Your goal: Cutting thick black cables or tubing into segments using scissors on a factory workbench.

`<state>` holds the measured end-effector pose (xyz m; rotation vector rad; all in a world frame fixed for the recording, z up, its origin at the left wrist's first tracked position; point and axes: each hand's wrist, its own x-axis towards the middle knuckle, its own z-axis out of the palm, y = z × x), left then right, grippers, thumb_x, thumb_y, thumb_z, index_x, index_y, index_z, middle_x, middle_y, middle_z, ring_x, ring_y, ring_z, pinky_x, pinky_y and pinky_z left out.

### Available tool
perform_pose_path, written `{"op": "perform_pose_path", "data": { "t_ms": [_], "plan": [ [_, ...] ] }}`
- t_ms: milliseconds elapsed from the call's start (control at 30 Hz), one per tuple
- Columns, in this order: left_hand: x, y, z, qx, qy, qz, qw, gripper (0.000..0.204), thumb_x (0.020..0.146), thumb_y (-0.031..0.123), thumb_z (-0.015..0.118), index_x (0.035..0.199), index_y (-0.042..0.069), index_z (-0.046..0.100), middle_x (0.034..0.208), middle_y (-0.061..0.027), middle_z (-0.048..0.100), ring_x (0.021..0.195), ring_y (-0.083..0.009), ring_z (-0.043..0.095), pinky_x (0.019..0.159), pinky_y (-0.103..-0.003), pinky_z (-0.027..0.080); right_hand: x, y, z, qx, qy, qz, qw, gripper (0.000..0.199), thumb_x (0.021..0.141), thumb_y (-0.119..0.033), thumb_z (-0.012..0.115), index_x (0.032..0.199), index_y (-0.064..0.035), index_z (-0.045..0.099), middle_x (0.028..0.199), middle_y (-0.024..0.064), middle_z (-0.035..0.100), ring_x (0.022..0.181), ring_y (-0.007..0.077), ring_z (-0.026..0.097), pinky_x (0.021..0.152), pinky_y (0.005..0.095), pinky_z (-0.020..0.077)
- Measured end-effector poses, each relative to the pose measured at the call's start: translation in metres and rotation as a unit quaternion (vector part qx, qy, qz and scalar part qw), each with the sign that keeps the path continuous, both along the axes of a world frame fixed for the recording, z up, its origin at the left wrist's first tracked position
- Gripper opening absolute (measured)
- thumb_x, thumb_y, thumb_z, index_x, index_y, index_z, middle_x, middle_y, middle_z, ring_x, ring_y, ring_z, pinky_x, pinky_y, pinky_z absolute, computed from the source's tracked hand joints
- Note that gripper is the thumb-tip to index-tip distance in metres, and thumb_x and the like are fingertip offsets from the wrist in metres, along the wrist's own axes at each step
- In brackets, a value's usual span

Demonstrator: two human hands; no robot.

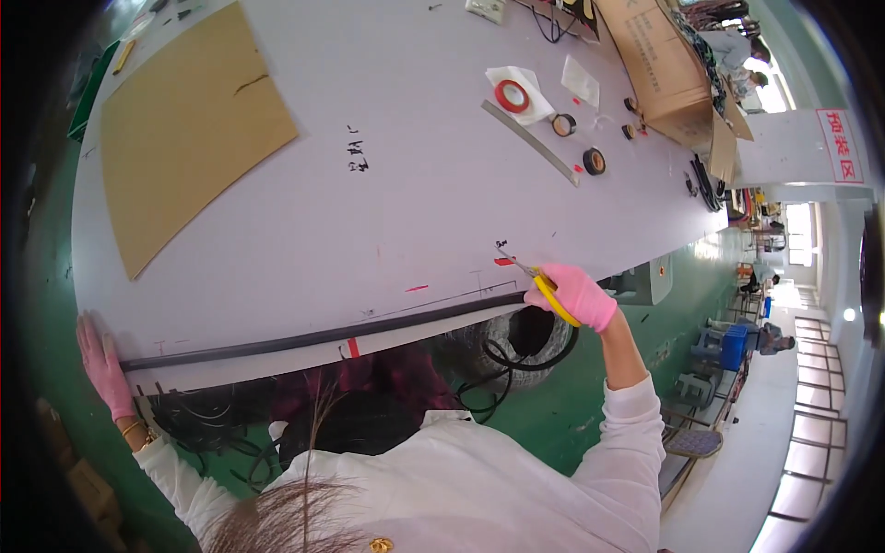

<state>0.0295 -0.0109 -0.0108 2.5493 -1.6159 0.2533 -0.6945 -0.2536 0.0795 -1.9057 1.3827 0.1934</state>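
A long black tube or cable (pixel 277 344) lies along the near edge of the white table (pixel 415 212). At its left end my left hand (pixel 103 367), in a pink glove, rests against the table's corner with fingers stretched out. My right hand (pixel 581 295), also gloved in pink, grips yellow-handled scissors (pixel 556 302). Their blades point up and left over the tabletop, above the tube's right part. Past this hand the black length bends down toward a wrapped coil (pixel 452 353) below the table edge. Whether the right fingers also hold the tube is hidden.
A brown cardboard sheet (pixel 189 138) covers the far left. Toward the right lie a grey metal strip (pixel 530 143), a red tape roll (pixel 512 96), a black tape roll (pixel 595 162) and a cardboard box (pixel 659 69). Several people sit in the background.
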Motion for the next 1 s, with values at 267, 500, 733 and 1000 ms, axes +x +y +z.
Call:
{"op": "perform_pose_path", "data": {
  "t_ms": [267, 500, 733, 1000],
  "plan": [
    [-0.001, -0.003, 0.003, -0.010, 0.017, -0.003, 1.000, 0.052, 0.101, 0.030, 0.039, 0.147, 0.007, 0.035, 0.153, -0.0127, 0.033, 0.143, -0.0295, 0.026, 0.116, -0.039, 0.020, 0.015, 0.003, 0.000, -0.061, 0.101, 0.015, 0.993, 0.031, 0.082, -0.025, 0.071, 0.101, -0.0026, 0.062, 0.081, 0.0195, 0.062, 0.074, 0.0387, 0.059, 0.066, 0.0388, 0.0483],
    [0.004, -0.001, 0.004, -0.011, 0.013, -0.010, 1.000, 0.052, 0.101, 0.031, 0.039, 0.147, 0.008, 0.036, 0.153, -0.0132, 0.033, 0.143, -0.0293, 0.026, 0.116, -0.039, 0.021, 0.021, 0.003, 0.001, -0.024, 0.113, -0.011, 0.993, 0.037, 0.085, -0.024, 0.069, 0.115, -0.0042, 0.060, 0.084, 0.0208, 0.063, 0.079, 0.0386, 0.061, 0.070, 0.0399, 0.0496],
    [0.011, 0.001, -0.001, -0.017, 0.029, -0.011, 0.999, 0.052, 0.101, 0.032, 0.039, 0.148, 0.010, 0.036, 0.153, -0.0127, 0.033, 0.142, -0.0290, 0.027, 0.116, -0.039, 0.022, 0.021, 0.002, -0.003, -0.013, 0.119, -0.035, 0.992, 0.033, 0.085, -0.027, 0.068, 0.101, 0.0009, 0.060, 0.081, 0.0229, 0.061, 0.077, 0.0408, 0.060, 0.069, 0.0415, 0.0489],
    [0.016, 0.002, -0.004, -0.018, 0.027, -0.017, 0.999, 0.053, 0.100, 0.035, 0.038, 0.147, 0.011, 0.037, 0.153, -0.0131, 0.033, 0.142, -0.0300, 0.027, 0.116, -0.039, 0.021, 0.018, -0.004, -0.011, -0.010, 0.174, -0.045, 0.984, 0.042, 0.082, -0.037, 0.071, 0.089, 0.0029, 0.058, 0.079, 0.0244, 0.060, 0.078, 0.0427, 0.059, 0.070, 0.0436, 0.0485]
  ]
}}
